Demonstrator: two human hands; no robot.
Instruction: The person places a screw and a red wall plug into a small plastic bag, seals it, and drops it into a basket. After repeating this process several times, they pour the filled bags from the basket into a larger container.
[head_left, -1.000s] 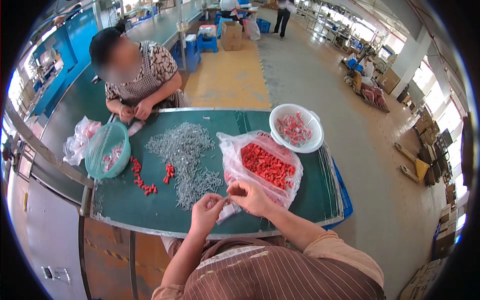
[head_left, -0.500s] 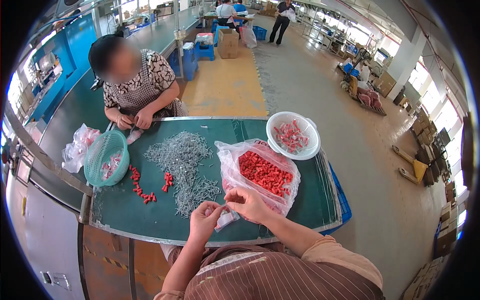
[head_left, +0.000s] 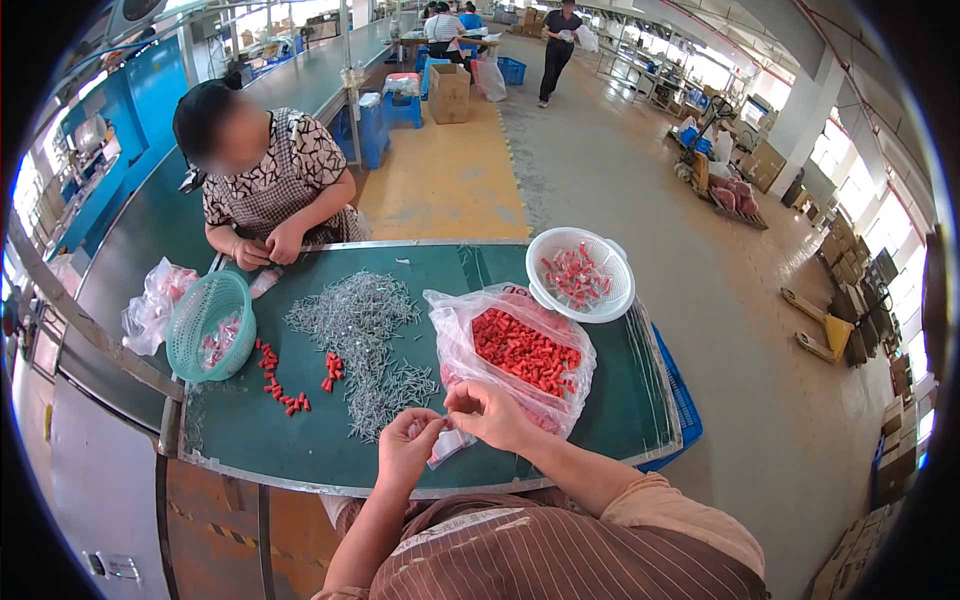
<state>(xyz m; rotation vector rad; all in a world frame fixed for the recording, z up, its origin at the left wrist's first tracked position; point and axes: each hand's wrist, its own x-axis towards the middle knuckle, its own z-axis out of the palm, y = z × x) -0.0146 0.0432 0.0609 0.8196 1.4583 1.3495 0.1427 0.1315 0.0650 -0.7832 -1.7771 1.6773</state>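
Observation:
My left hand [head_left: 406, 446] is closed in a pinch near the table's front edge, with a bit of red and clear plastic showing at its fingers. A small clear plastic bag [head_left: 452, 444] with a white patch shows just below the fingertips. My right hand [head_left: 492, 414] pinches close beside it, thumb and finger meeting the left fingertips; what it grips is too small to make out. Just beyond, an open plastic bag [head_left: 462, 340] holds many red plastic pieces [head_left: 525, 350]. To the left lies a heap of grey screw-like pieces [head_left: 365, 330].
A white basket [head_left: 620, 290] with red-and-clear packets stands at back right. Loose red pieces [head_left: 333, 370] lie left of the heap, near a green basket [head_left: 180, 345]. Across the green table [head_left: 290, 450] a co-worker [head_left: 285, 180] handles a small item. A person [head_left: 558, 55] stands in the aisle.
The view has shifted slightly. My hands stay together at nearly the same spot, fingertips still pinched. The far person in the aisle has moved left and nearer.

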